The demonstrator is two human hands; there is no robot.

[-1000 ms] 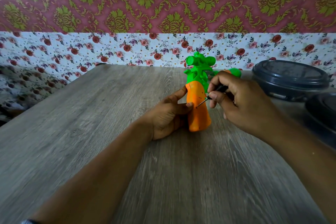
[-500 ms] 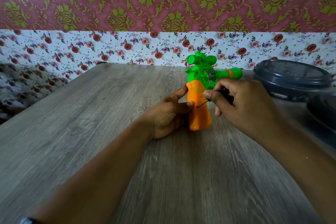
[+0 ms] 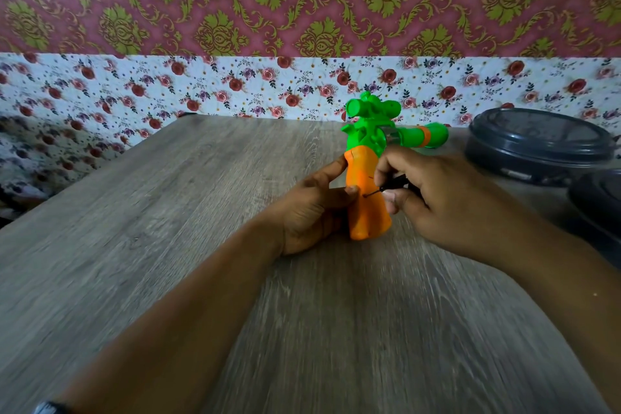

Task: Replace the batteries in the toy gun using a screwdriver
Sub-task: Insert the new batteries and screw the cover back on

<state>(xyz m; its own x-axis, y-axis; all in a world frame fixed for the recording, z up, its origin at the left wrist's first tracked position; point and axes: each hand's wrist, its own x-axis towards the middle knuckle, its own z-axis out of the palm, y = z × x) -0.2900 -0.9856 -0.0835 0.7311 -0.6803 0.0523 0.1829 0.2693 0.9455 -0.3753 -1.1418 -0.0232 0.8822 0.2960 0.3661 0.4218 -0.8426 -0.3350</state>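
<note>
**Screw work under way, battery swap not yet begun**

The toy gun (image 3: 369, 178) is standing just right of the frame's centre, its orange grip resting base-down on the grey wood-grain table (image 3: 168, 228) and its green barrel pointing toward the right edge. The left hand (image 3: 312, 208) is wrapping the grip from the left, thumb pressing on the near face and forefinger lying up along the side, bracing the toy. The right hand (image 3: 437, 198) is coming in from the right with its fingers curled round the dark handle of the screwdriver (image 3: 391, 185), whose thin shaft is touching a spot about halfway down the grip.

Judging by this, the task is sitting in its early stage: the tip is working at what is probably the battery-cover screw, though the screw itself is too small to make out. The grip is looking closed, with no gap or loose cover visible, and no batteries are showing anywhere on the table. Remaining, as far as can be judged: freeing the screw, lifting the cover, swapping the cells, closing and refastening.

Two dark lidded containers (image 3: 541, 144) are sitting at the right edge, well apart from the toy.
</note>
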